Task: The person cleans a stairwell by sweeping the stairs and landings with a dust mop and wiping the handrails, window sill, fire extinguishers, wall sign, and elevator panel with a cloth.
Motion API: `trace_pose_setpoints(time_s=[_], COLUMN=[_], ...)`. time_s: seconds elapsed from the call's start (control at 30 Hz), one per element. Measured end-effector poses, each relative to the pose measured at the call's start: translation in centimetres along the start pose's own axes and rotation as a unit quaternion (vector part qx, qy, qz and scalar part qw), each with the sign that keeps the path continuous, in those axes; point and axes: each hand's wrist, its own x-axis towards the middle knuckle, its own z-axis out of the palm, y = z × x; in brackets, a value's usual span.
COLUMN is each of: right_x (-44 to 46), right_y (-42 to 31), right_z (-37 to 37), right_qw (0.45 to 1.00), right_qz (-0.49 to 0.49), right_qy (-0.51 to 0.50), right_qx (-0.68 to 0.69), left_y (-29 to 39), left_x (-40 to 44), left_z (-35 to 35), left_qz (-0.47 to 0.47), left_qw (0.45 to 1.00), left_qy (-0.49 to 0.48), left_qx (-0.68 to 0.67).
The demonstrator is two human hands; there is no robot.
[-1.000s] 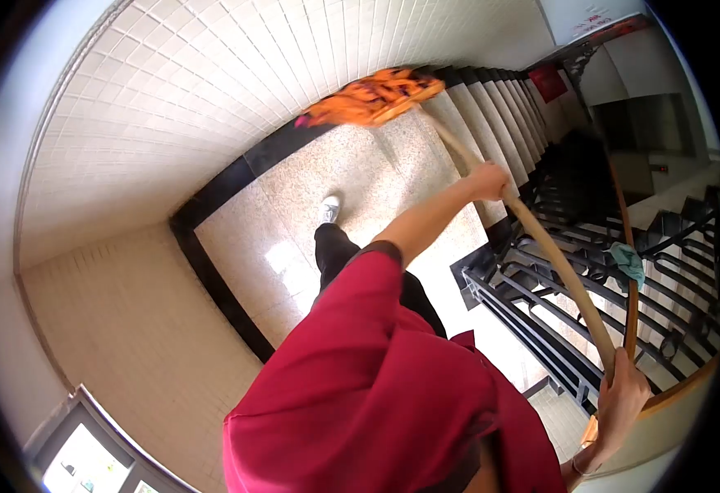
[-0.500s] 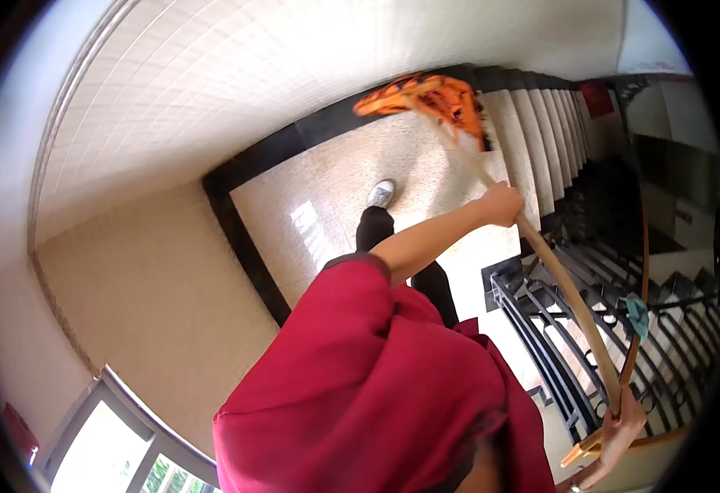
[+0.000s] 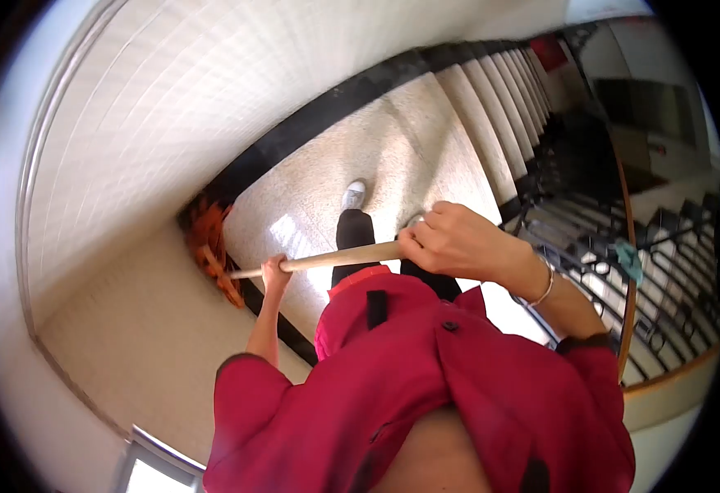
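Observation:
An orange mop head [image 3: 208,238] lies on the floor in the left corner of the landing, against the dark skirting. Its pale wooden handle [image 3: 339,257] runs to the right across the front of my body. Nearer the mop head, my left hand [image 3: 274,274] is wrapped round the handle. My right hand [image 3: 462,242], with a bracelet at the wrist, closes on the handle's right end. Both hands are at about waist height, above my shoes and dark trousers.
Steps [image 3: 491,107] lead down at the upper right of the speckled landing floor [image 3: 393,140]. A black metal railing [image 3: 664,312] with a wooden handrail [image 3: 627,205] stands on the right, a teal cloth [image 3: 627,261] on it. A tiled wall [image 3: 171,107] borders the left.
The mop head has swung from beside the top of the stairs to the left corner. My left hand has moved left, and my right hand has come from the railing side to in front of me.

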Motion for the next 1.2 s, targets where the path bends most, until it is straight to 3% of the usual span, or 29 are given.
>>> trace_pose_setpoints(time_s=[0.1, 0.13, 0.2, 0.27, 0.33, 0.4, 0.43, 0.47, 0.6, 0.7, 0.8, 0.83, 0.93, 0.97, 1.0, 1.07, 1.2], right_x=[-3.4, -5.0, -9.1, -14.5, -21.9, -30.9, -34.7, -39.3, -52.5, -59.8, -67.4, -69.2, -76.3, -78.0, -80.2, -82.1, -85.0], right_y=[1.5, 1.9, 2.2, 2.5, 3.2, 2.4, 1.4, 0.7, -3.3, -5.3, -4.7, -4.1, -2.3, -2.0, -1.6, -1.5, 1.1], right_z=[-1.7, -2.0, -3.0, -4.7, -5.1, -4.3, -3.7, -2.3, 0.9, 2.9, 6.0, 6.3, 10.9, 11.4, 12.7, 14.4, 15.4], right_qw=[0.999, 0.998, 0.984, 0.949, 0.896, 0.852, 0.808, 0.777, 0.627, 0.544, 0.504, 0.46, 0.46, 0.428, 0.409, 0.399, 0.364], right_qz=[0.031, 0.055, 0.097, 0.206, 0.316, 0.457, 0.513, 0.58, 0.726, 0.793, 0.816, 0.836, 0.826, 0.873, 0.886, 0.872, 0.902], right_qy=[-0.042, 0.021, 0.147, 0.24, 0.31, 0.251, 0.289, 0.244, 0.282, 0.275, 0.285, 0.299, 0.324, 0.234, 0.212, 0.283, 0.233], right_qx=[0.014, 0.022, 0.029, 0.012, -0.047, -0.049, -0.029, -0.027, 0.018, 0.026, -0.004, 0.022, -0.023, 0.011, 0.052, 0.012, 0.009], left_y=[2.0, 3.4, 6.1, 10.1, 15.8, 17.5, 18.7, 20.9, 33.0, 39.0, 45.6, 47.3, 52.6, 54.5, 56.5, 60.0, 67.9], left_x=[-1.4, -1.6, -1.8, -1.5, -1.8, 0.0, 0.6, 1.7, 3.4, 3.1, 2.7, 3.3, 5.9, 7.0, 8.3, 11.7, 13.7], left_z=[2.0, 2.7, 3.8, 4.6, 3.7, 4.7, 5.2, 6.2, 8.3, 11.1, 13.2, 13.8, 15.4, 16.0, 16.7, 18.7, 21.5], left_qz=[0.08, 0.122, 0.119, 0.141, 0.133, 0.11, 0.105, 0.1, 0.14, 0.132, 0.237, 0.235, 0.233, 0.235, 0.238, 0.231, 0.199], left_qw=[0.995, 0.989, 0.991, 0.986, 0.986, 0.975, 0.973, 0.971, 0.981, 0.979, 0.963, 0.962, 0.954, 0.948, 0.941, 0.946, 0.952], left_qy=[0.03, 0.038, -0.046, -0.044, -0.009, -0.082, -0.07, -0.06, -0.001, -0.019, -0.004, -0.014, -0.048, -0.061, -0.074, -0.06, -0.089], left_qx=[-0.06, -0.074, -0.046, -0.072, -0.095, -0.174, -0.191, -0.208, -0.135, -0.155, -0.133, -0.141, -0.182, -0.206, -0.228, -0.219, -0.216])
